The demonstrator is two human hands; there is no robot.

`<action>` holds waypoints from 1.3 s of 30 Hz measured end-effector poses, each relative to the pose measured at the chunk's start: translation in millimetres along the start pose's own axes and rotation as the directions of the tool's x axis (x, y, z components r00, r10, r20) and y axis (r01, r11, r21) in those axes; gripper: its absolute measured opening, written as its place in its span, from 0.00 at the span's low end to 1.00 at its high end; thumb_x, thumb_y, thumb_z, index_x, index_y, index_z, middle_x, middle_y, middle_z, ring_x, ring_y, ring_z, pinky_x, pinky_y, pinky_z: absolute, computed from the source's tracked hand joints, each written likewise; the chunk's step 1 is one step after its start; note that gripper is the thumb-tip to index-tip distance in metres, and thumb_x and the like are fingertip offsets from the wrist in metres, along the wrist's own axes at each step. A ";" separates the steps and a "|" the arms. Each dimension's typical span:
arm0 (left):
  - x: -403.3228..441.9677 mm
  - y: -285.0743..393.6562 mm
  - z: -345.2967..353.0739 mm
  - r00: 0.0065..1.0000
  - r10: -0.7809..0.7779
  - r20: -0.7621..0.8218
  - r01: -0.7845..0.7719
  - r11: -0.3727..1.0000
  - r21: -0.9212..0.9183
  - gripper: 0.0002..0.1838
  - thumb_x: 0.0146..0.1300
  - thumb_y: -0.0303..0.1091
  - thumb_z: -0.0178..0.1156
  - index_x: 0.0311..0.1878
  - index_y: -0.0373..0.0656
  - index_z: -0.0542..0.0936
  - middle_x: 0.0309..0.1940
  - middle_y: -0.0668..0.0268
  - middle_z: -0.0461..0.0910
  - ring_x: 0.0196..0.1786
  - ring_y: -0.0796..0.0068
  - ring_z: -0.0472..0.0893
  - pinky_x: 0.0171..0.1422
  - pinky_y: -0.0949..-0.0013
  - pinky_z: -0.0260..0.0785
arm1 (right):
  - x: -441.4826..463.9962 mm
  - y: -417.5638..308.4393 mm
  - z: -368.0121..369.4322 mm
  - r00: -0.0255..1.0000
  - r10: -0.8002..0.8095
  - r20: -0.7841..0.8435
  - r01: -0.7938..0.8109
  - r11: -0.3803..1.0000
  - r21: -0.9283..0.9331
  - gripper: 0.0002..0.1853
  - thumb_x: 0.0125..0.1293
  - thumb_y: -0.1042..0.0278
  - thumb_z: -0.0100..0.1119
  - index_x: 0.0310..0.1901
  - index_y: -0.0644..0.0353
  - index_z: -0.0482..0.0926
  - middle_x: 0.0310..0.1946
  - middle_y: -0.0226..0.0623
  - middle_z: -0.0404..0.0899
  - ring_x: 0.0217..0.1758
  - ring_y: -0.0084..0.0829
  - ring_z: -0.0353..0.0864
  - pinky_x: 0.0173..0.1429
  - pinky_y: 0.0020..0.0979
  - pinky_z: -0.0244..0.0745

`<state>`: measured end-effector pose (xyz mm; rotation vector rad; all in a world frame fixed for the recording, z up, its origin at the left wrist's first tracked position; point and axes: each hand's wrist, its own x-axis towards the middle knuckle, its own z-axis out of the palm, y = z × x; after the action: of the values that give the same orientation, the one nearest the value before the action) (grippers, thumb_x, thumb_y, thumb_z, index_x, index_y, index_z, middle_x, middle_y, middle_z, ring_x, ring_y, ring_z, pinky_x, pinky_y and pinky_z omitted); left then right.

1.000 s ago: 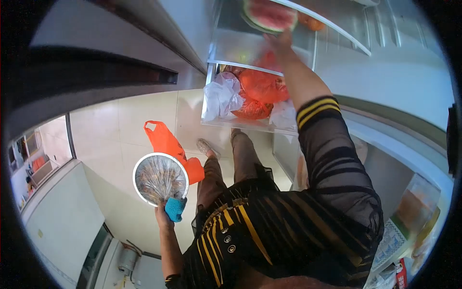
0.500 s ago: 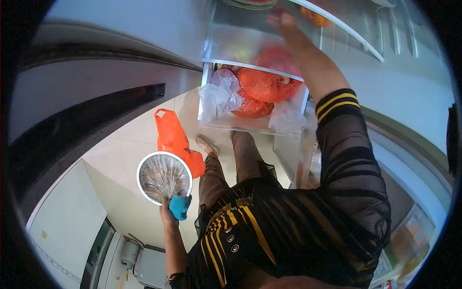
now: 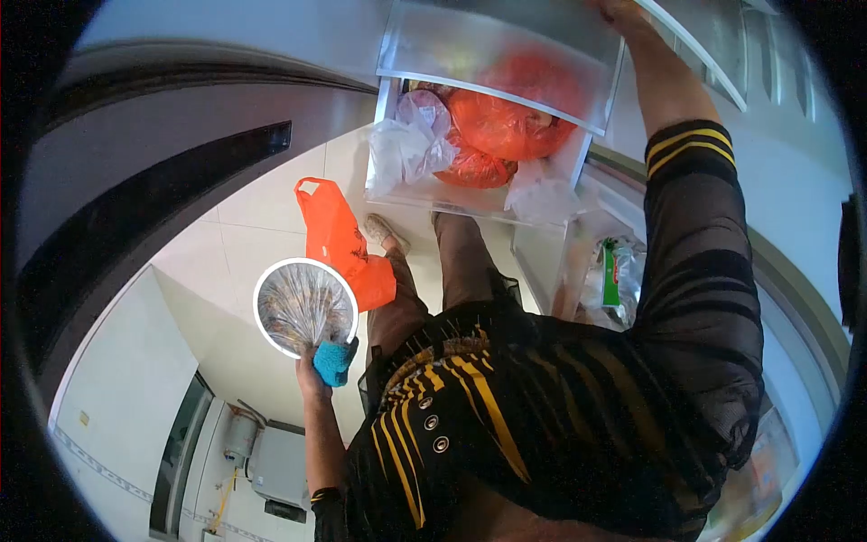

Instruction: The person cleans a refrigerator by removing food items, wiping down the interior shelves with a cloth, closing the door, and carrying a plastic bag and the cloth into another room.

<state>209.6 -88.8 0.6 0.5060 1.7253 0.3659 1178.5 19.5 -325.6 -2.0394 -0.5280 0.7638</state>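
Held out a round, white-rimmed bowl (image 3: 305, 261) on the left, with crinkled clear film (image 3: 305, 312) across its top. Gripped the near rim with the left hand (image 3: 312, 378) – wrapped around it, with most of the fingers hidden underneath – and clasped a teal cloth (image 3: 335, 363) there too, bunched against the rim. Saw an orange bag (image 3: 332, 228) just past the bowl, partly covered by it, beside the legs. Stood over pale tiles. Faced a pulled-out drawer (image 3: 386, 101) farther right: a white bag (image 3: 411, 140) at its left, red-orange bags (image 3: 510, 126) mid-drawer. Spotted a green-and-silver packet (image 3: 611, 275) lower down, beside the right sleeve. Had the right hand (image 3: 623, 12) at the view's top edge, near a see-through panel (image 3: 452, 45) – could not tell the spread of its cut-off fingers, or any hold in them.
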 end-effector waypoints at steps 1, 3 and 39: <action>0.3 0.2 -1.7 1.000 -0.014 0.015 0.014 1.000 -0.005 0.24 0.62 0.40 0.42 0.54 0.30 0.65 0.47 0.53 0.73 0.46 0.60 0.76 0.52 0.62 0.67 | -15.2 -6.1 1.9 1.000 -0.023 0.000 0.023 0.998 -0.052 0.18 0.64 0.56 0.40 0.46 0.58 0.72 0.46 0.48 0.71 0.46 0.50 0.73 0.47 0.45 0.71; 1.2 -0.5 -6.1 1.000 -0.018 0.008 0.018 1.000 0.009 0.24 0.62 0.40 0.42 0.54 0.30 0.65 0.47 0.53 0.73 0.46 0.60 0.76 0.51 0.62 0.67 | -28.8 -15.6 3.9 0.997 -0.077 0.006 0.077 0.985 -0.155 0.18 0.63 0.56 0.41 0.45 0.58 0.72 0.46 0.48 0.71 0.46 0.50 0.73 0.47 0.44 0.71; 19.8 -12.2 -10.7 0.991 0.059 0.116 -0.049 0.995 -0.091 0.19 0.62 0.38 0.46 0.49 0.31 0.70 0.38 0.59 0.76 0.37 0.69 0.78 0.42 0.68 0.71 | -361.5 -178.5 84.6 0.901 0.105 0.422 0.110 0.884 -0.454 0.16 0.52 0.56 0.55 0.37 0.58 0.76 0.28 0.45 0.74 0.34 0.29 0.75 0.35 0.32 0.71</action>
<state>194.2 -88.6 -19.9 0.5016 1.5764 0.4400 845.1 -58.6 -96.7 -2.3050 -1.0596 1.1977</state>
